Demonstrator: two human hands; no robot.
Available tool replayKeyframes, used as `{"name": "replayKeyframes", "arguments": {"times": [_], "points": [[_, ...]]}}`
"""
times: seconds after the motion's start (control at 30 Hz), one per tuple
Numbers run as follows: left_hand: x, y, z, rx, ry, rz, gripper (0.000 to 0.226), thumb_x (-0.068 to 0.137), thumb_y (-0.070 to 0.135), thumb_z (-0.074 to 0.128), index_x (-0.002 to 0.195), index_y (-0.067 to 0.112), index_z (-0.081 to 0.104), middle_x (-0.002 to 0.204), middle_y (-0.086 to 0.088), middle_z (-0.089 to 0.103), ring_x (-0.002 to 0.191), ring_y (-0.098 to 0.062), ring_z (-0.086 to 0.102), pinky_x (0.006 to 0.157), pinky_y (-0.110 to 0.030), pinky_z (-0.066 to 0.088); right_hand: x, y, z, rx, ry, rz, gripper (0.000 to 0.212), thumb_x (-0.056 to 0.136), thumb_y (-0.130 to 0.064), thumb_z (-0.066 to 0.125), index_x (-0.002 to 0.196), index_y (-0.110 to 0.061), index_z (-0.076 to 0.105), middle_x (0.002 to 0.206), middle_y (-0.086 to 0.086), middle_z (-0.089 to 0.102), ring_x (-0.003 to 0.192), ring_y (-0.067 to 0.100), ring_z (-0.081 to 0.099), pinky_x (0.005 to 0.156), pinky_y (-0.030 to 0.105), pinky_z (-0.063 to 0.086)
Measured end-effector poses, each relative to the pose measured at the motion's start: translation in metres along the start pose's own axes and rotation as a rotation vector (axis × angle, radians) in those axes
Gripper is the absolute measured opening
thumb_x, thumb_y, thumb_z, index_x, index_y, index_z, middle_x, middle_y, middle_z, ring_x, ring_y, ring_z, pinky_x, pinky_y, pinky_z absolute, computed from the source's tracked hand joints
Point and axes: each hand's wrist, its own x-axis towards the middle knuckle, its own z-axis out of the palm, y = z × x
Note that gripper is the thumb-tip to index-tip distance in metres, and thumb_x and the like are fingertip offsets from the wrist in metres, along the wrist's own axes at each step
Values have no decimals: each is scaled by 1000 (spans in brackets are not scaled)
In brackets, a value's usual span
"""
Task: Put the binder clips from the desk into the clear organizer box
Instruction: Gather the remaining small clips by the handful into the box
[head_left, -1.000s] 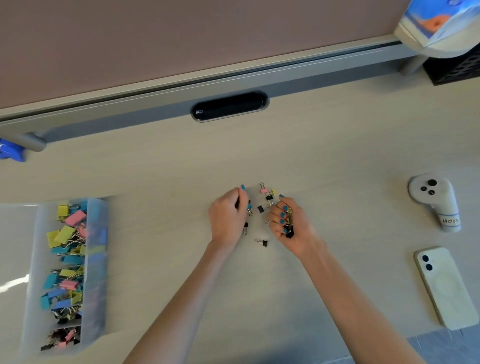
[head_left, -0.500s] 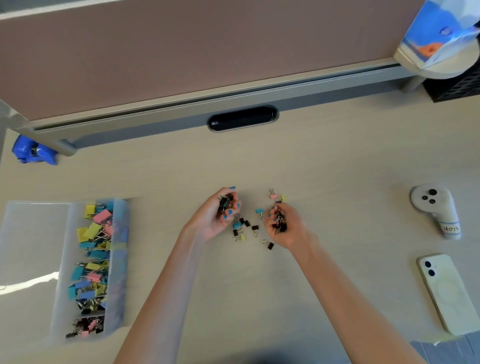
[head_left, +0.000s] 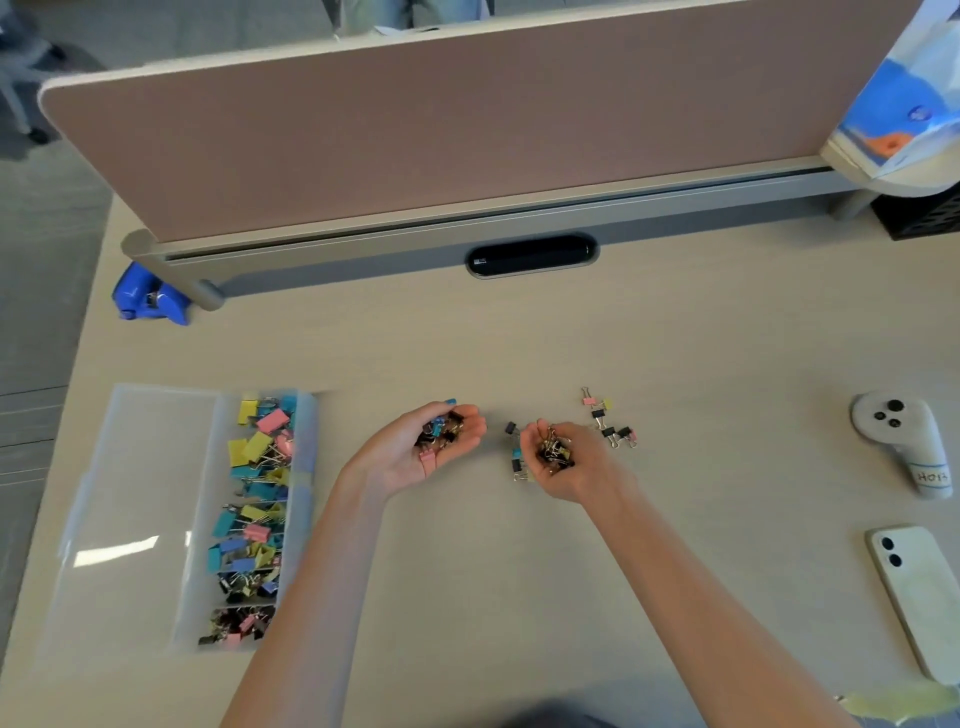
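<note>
My left hand (head_left: 415, 453) lies palm up with its fingers cupped round a small heap of black, blue and pink binder clips (head_left: 441, 432). My right hand (head_left: 571, 467), also palm up, cups another bunch of small black clips (head_left: 555, 451). A few loose clips (head_left: 609, 422) lie on the desk just right of it, and a few more (head_left: 515, 453) sit between my hands. The clear organizer box (head_left: 306, 467) stands at the left, its compartments full of coloured clips (head_left: 257, 499). Its open lid (head_left: 130, 514) lies flat to the left.
A white controller (head_left: 904, 441) and a white phone (head_left: 919, 597) lie at the right. A blue stapler (head_left: 150, 301) sits at the back left by the pink divider panel (head_left: 441, 130). The desk's left edge runs close beside the lid.
Both hands have turned palm up with clips gathered in them. My left hand has moved left, away from the pile. The view has tilted up and shifted, showing more of the divider.
</note>
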Motion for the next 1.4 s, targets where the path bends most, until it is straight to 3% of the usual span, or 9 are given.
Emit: {"name": "replayKeyframes", "arguments": {"times": [0.23,0.4,0.47,0.63,0.77,1.0,1.1,1.27,1.4], "points": [[-46,17,-57,12,-9,20,28,97,12,50,106,-9,65,104,-23,70,93,-28,72,81,-34,58,-6,65,26,-123,-22,7,22,94,1,40,79,3,56,68,12,58,70,23,58,55,41,57],[-86,24,-109,-13,3,60,30,98,11,47,112,-11,62,113,-26,66,104,-30,68,88,-36,55,-9,121,45,-259,-13,-1,26,97,-2,40,82,8,58,67,18,65,75,30,61,94,40,51],[-101,26,-132,-29,8,56,31,99,11,47,115,-12,60,116,-27,65,107,-31,66,89,-37,54,-9,144,50,-311,-27,-2,25,97,-1,39,84,8,57,71,19,65,78,32,61,99,41,48],[-134,29,-183,-30,30,56,31,97,11,51,117,-11,60,118,-26,65,111,-34,64,91,-38,52,-5,195,57,-396,-55,45,21,97,-2,40,93,8,57,94,18,62,83,31,63,78,43,58],[-153,30,-222,-23,48,65,32,97,11,49,119,-10,60,119,-26,64,106,-33,66,84,-35,56,-5,236,62,-538,-33,98,25,97,-4,41,88,9,59,86,21,65,79,31,66,79,42,58],[-173,25,-261,37,56,74,31,98,10,46,117,-10,62,116,-25,66,104,-31,67,84,-34,56,13,287,73,-983,-2,150,21,97,-4,41,102,4,60,88,21,63,62,32,69,44,39,57],[-178,22,-273,26,52,76,31,99,10,45,114,-9,63,114,-25,66,104,-31,67,85,-34,56,19,299,77,-1125,16,120,19,98,-5,43,108,5,55,86,22,60,73,31,63,42,37,55],[-182,20,-286,13,41,76,29,99,11,44,106,-8,66,110,-23,69,98,-30,70,81,-33,58,24,314,77,-1358,40,114,16,97,0,35,98,2,51,65,13,58,66,24,59,52,35,58],[-182,20,-290,13,23,64,30,99,11,45,109,-9,65,110,-23,69,98,-31,70,78,-32,59,29,319,77,-1433,42,40,13,96,4,36,101,-4,46,74,14,58,66,23,59,53,34,57]]}}
